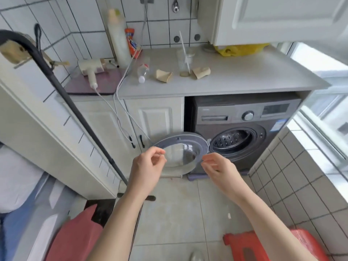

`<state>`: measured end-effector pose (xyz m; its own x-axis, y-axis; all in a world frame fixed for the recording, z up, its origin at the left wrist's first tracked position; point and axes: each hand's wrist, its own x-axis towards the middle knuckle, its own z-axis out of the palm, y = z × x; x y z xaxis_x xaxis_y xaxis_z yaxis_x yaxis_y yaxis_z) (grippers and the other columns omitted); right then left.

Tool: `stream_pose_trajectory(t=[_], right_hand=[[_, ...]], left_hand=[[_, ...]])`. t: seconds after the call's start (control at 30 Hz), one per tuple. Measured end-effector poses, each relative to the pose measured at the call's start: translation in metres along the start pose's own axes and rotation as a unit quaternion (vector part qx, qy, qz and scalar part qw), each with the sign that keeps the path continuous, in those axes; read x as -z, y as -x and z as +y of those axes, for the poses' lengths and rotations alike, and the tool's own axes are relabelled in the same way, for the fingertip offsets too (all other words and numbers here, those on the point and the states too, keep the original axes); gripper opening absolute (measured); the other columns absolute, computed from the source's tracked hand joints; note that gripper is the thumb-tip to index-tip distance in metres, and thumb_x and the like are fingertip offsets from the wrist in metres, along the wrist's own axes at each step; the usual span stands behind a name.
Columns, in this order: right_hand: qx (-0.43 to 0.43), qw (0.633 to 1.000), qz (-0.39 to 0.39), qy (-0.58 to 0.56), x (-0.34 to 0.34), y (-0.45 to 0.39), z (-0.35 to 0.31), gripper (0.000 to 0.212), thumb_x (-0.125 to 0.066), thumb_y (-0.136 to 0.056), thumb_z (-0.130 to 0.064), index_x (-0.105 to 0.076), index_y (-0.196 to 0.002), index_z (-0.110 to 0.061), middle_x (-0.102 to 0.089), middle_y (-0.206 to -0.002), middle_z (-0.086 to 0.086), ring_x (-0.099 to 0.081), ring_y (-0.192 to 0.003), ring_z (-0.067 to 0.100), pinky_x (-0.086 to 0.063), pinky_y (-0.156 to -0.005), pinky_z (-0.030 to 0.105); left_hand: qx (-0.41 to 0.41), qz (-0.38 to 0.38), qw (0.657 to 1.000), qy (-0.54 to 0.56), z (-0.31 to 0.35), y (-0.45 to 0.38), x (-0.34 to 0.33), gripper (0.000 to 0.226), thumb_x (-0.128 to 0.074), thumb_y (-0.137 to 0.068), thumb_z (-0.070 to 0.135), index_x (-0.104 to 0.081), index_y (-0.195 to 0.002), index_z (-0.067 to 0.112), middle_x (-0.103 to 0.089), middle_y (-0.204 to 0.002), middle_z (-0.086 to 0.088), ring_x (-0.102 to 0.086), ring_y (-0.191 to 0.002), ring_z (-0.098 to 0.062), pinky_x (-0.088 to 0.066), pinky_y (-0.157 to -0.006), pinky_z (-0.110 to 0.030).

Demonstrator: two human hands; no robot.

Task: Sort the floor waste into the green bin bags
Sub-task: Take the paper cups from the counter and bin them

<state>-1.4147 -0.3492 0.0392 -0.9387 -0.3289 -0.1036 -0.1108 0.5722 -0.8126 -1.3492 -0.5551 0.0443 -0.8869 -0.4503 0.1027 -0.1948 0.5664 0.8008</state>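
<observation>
A small pale scrap of waste (229,215) lies on the beige tiled floor (177,213), near the grey tiled wall on the right and just beyond the red plastic stool (243,245) at the bottom edge; no green bin bag shows in this view. Both bare hands are raised in front of the washing machine, well above the scrap: the left hand (146,166) has its fingers curled loosely with thumb and forefinger close together, and the right hand (216,166) is likewise half-curled; neither visibly holds anything. Behind them the grey front-loading washing machine (244,125) stands with its round glass door (180,153) swung open to the left and its steel drum showing nothing inside. On the pale grey table (235,76) above it lie two crumpled brown paper cups (163,75) (200,72), a clear plastic bottle with a white cap (142,73) on its side, a clear plastic cup with a white straw (185,59), and a yellow plastic bag (237,48) at the back. A tall white bottle (117,38) and an orange packet (132,43) stand against the tiled wall, with a cream handheld vacuum (92,69) on a dark red mat beside them, its white cord hanging over the cabinet doors. A long black pole (79,113) leans across the left side, and a red bag (75,238) sits at the lower left.
</observation>
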Motion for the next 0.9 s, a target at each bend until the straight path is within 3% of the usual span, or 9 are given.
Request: stream_pose_trajectory(t=[0.07, 0.27, 0.37, 0.53, 0.67, 0.9], right_hand=[[0.010, 1.000, -0.013, 0.005, 0.009, -0.035, -0.006, 0.019, -0.054, -0.091, -0.020, -0.062, -0.108, -0.023, -0.069, -0.101, -0.005, -0.062, -0.087, 0.002, -0.046, -0.064, 0.006], [0.039, 0.999, -0.014, 0.018, 0.034, -0.137, -0.024, 0.023, -0.053, -0.093, -0.023, -0.062, -0.114, -0.021, -0.067, -0.105, -0.007, -0.063, -0.096, 0.010, -0.048, -0.085, 0.022], [0.041, 0.999, -0.004, 0.018, 0.042, -0.186, -0.030, 0.023, -0.052, -0.094, -0.024, -0.060, -0.115, -0.022, -0.065, -0.103, -0.010, -0.061, -0.094, 0.008, -0.045, -0.079, 0.017], [0.046, 0.998, 0.033, 0.030, 0.045, -0.271, -0.042, 0.025, -0.051, -0.094, -0.021, -0.060, -0.117, -0.018, -0.067, -0.105, -0.004, -0.061, -0.097, 0.011, -0.043, -0.086, 0.020], [0.062, 0.993, 0.058, 0.078, 0.045, -0.340, -0.048, 0.029, -0.052, -0.094, -0.019, -0.058, -0.121, -0.011, -0.064, -0.115, 0.005, -0.061, -0.105, 0.020, -0.049, -0.093, 0.032], [0.026, 0.972, 0.095, 0.213, 0.050, -0.452, -0.049, 0.041, -0.056, -0.091, -0.017, -0.048, -0.130, -0.011, -0.045, -0.136, 0.010, -0.047, -0.118, 0.033, -0.034, -0.095, 0.033]], left_hand=[[0.009, 0.006, 1.000, 0.002, 0.002, -0.029, -0.006, 0.012, -0.060, -0.087, 0.020, -0.065, -0.087, 0.031, -0.071, -0.079, 0.010, -0.067, -0.077, -0.004, -0.054, -0.074, -0.028], [0.018, -0.022, 0.999, -0.029, 0.007, -0.122, -0.023, 0.013, -0.061, -0.087, 0.017, -0.067, -0.090, 0.027, -0.069, -0.081, 0.010, -0.063, -0.078, -0.001, -0.048, -0.072, -0.018], [-0.011, -0.052, 0.996, -0.071, 0.008, -0.176, -0.032, 0.013, -0.060, -0.088, 0.019, -0.067, -0.095, 0.026, -0.067, -0.084, 0.013, -0.061, -0.079, -0.001, -0.048, -0.075, -0.019], [-0.089, -0.073, 0.988, -0.108, 0.004, -0.286, -0.041, 0.023, -0.058, -0.086, 0.012, -0.064, -0.107, 0.018, -0.065, -0.097, 0.007, -0.061, -0.097, -0.013, -0.048, -0.087, -0.026], [-0.142, -0.104, 0.966, -0.189, 0.004, -0.361, -0.043, 0.039, -0.056, -0.085, 0.006, -0.056, -0.123, 0.014, -0.058, -0.121, -0.001, -0.049, -0.117, -0.021, -0.035, -0.099, -0.027], [-0.258, -0.122, 0.908, -0.305, 0.001, -0.489, -0.039, 0.070, -0.060, -0.070, -0.002, -0.047, -0.136, 0.016, -0.047, -0.139, -0.009, -0.030, -0.134, -0.035, -0.020, -0.116, -0.038]])
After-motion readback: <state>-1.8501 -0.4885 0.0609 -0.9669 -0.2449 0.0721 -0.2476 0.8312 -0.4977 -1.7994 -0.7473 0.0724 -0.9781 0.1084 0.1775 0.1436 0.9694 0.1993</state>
